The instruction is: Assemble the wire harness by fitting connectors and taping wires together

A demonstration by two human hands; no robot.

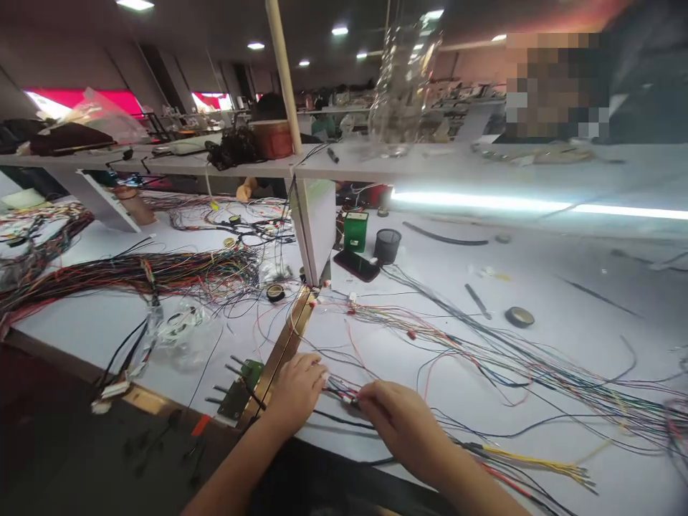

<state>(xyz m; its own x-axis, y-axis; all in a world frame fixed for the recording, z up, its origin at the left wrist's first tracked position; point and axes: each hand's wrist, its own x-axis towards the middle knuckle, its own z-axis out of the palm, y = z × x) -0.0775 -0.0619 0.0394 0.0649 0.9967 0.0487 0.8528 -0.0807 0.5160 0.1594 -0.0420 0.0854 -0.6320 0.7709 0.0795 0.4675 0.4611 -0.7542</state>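
Close to the table's front edge, my left hand [294, 393] is closed, its curled fingers gripping a few thin wires [334, 387]. Facing it, my right hand [403, 423] pinches near a small white connector [350, 398] where these wires end; the fingertips partly cover it. The wires span the short gap between both hands. Beside my left wrist lies a green block with metal rods [240, 387]. Black cables run under my hands, and a bundle with yellow wire ends [537, 459] lies to the right of my right forearm.
A long wire bundle [484, 351] crosses the table to the right. Behind it are a phone [356, 264], a green box [355, 231], a black mesh cup [387, 246] and a tape roll [519, 317]. A divider [314, 229] supports the shelf; another person [639, 79] stands behind it.
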